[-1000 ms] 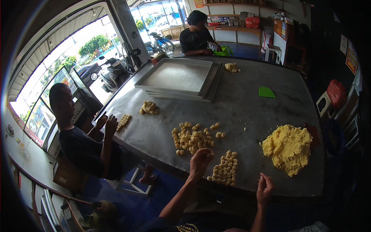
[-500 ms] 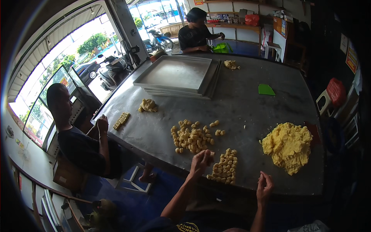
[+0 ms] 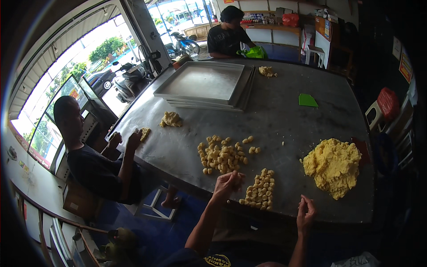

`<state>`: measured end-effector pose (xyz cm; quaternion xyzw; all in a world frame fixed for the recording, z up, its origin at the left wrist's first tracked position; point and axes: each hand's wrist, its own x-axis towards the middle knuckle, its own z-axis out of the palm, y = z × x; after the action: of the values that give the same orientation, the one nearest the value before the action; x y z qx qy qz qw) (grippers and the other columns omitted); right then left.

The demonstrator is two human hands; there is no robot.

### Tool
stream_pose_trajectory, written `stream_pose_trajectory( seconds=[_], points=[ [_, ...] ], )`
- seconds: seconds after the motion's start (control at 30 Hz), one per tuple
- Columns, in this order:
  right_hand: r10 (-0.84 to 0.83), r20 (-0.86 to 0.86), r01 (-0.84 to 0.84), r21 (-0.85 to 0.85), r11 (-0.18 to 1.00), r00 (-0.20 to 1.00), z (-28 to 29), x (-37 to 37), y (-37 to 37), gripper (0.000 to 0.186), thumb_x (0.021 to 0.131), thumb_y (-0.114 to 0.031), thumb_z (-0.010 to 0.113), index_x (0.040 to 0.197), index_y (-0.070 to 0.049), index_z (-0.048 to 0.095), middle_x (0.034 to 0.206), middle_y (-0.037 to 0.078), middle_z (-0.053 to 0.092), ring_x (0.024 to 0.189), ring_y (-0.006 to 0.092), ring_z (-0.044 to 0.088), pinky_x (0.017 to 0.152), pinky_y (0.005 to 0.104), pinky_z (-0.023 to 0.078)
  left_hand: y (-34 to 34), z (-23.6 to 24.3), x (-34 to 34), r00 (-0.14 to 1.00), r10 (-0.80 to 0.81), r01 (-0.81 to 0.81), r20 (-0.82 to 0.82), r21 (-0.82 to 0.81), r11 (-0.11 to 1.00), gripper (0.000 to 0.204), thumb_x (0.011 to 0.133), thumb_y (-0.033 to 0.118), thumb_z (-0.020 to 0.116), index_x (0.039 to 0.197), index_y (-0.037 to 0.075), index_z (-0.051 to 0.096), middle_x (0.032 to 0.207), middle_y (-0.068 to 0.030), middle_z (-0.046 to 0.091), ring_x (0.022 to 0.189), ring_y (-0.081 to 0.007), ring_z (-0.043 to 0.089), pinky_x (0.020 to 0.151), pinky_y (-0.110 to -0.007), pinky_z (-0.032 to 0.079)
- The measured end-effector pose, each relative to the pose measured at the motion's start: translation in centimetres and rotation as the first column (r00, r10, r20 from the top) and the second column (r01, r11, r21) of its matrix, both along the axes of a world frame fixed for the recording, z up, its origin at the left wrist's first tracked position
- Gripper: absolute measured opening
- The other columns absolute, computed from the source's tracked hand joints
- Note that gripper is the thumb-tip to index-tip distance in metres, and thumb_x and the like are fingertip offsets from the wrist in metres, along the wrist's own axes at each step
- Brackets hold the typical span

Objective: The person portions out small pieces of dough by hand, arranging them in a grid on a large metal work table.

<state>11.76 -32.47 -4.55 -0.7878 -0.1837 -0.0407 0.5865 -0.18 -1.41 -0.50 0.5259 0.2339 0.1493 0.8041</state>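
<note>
My left hand [image 3: 227, 185] hovers at the table's near edge, between a loose pile of small pale dough balls [image 3: 221, 155] and a packed block of dough balls [image 3: 260, 190]. Its fingers are closed in a pinch, and what they hold, if anything, is hidden. A tiny pale bit [image 3: 228, 201] shows just below that hand. My right hand [image 3: 305, 212] is over the near edge, left of a large crumbly yellow dough mound [image 3: 333, 167]. Its fingertips are pressed together; whatever is in them is too small to name.
Stacked metal trays [image 3: 202, 82] lie on the far left of the metal table [image 3: 284, 124]. A green scraper [image 3: 307, 100] and dough lumps [image 3: 171, 119] [image 3: 267, 71] rest there too. One co-worker [image 3: 95, 151] handles a dough block [image 3: 145, 133] at the left; another [image 3: 227, 38] is beyond the table beside a green bag [image 3: 255, 52].
My left hand has turned slightly, and the pale piece seen at its fingertips no longer shows. My right hand is almost unmoved. The left co-worker's hand has reached onto the dough block.
</note>
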Motion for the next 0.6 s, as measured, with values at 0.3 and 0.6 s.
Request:
stream_pose_trajectory(
  seconds=[0.3,0.6],
  points=[
    [0.011,0.033,-0.01,-0.021,1.0,0.999,0.5,0.0,0.0,0.018,0.1,-0.009,0.057,0.108,0.001,0.069,0.087,0.007,0.061,0.076,0.0151,0.062,0.066,0.029,0.051,-0.8,1.8,0.6,0.956,0.056,0.053,-0.287,0.358,0.932,0.026,0.096,0.023,0.069,0.112,0.003,0.07,0.108,-0.0104,0.068,0.084,-0.0142,0.065,0.068,-0.029,0.054],
    [0.028,0.035,-0.028,-0.001,1.0,0.999,0.3,0.0,0.3,0.018,0.1,-0.01,0.057,0.108,0.001,0.069,0.087,0.007,0.061,0.075,0.0146,0.061,0.066,0.0284,0.05,-2.8,-3.3,-0.3,0.992,-0.012,0.123,-0.124,0.959,0.255,0.032,0.089,0.031,0.073,0.112,0.009,0.073,0.105,-0.0112,0.064,0.088,-0.0282,0.065,0.077,-0.037,0.054]
  ],
)
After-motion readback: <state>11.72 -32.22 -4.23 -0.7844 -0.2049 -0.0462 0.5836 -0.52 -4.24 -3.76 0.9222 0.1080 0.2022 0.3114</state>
